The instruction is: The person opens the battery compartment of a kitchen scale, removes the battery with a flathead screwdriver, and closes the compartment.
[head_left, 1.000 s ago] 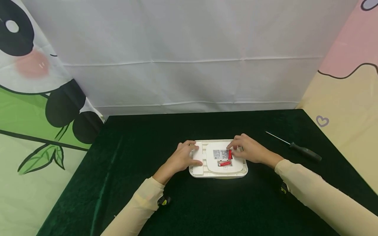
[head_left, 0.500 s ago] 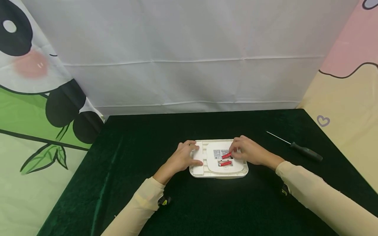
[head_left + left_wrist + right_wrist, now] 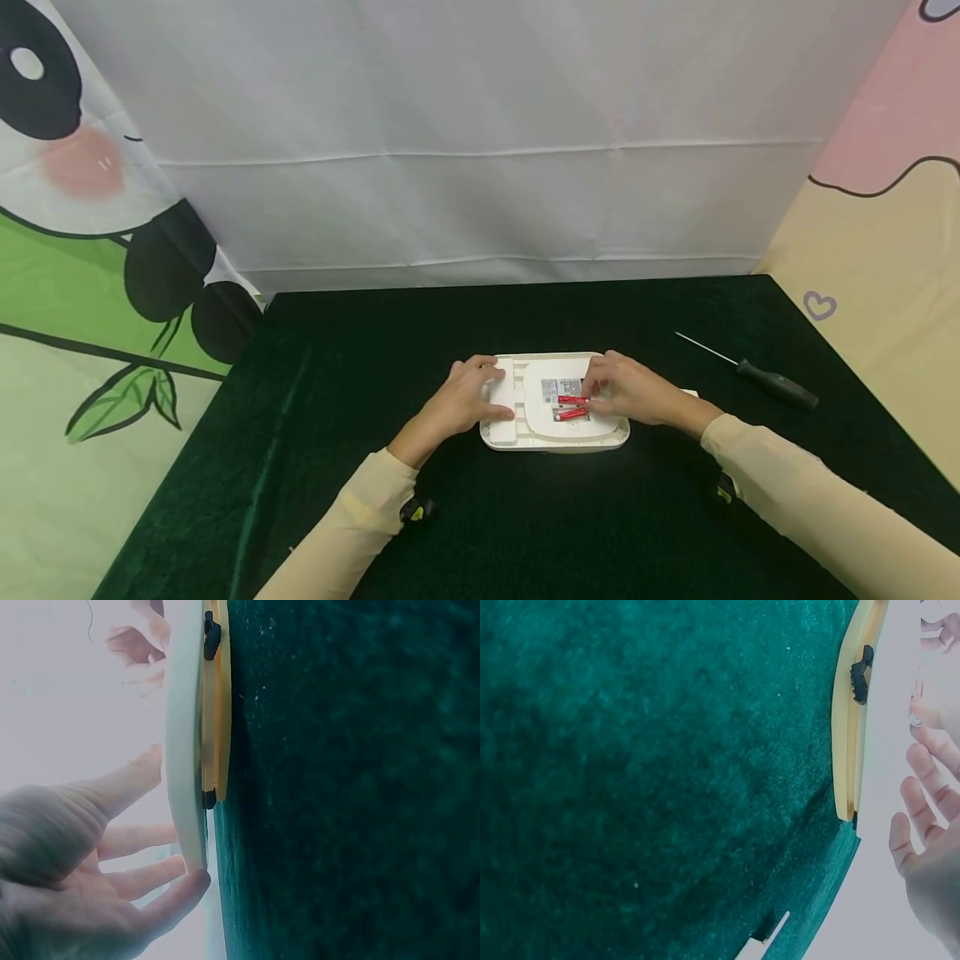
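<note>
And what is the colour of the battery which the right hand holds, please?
The battery is red; the head view shows it best.

Left hand (image 3: 465,396) gripping, right hand (image 3: 630,389) pinching (forearms (image 3: 348,517) converging)

You seem to work in a makeshift booth: a creased white sheet (image 3: 480,208) faces you, with a cartoon hanging (image 3: 82,283) left, a pink-and-cream hanging (image 3: 885,242) right, and a green-covered desk (image 3: 375,333).

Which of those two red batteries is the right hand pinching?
The upper red battery in the head view: the right hand pinches its right end, while the lower red battery lies just below, unheld.
</note>
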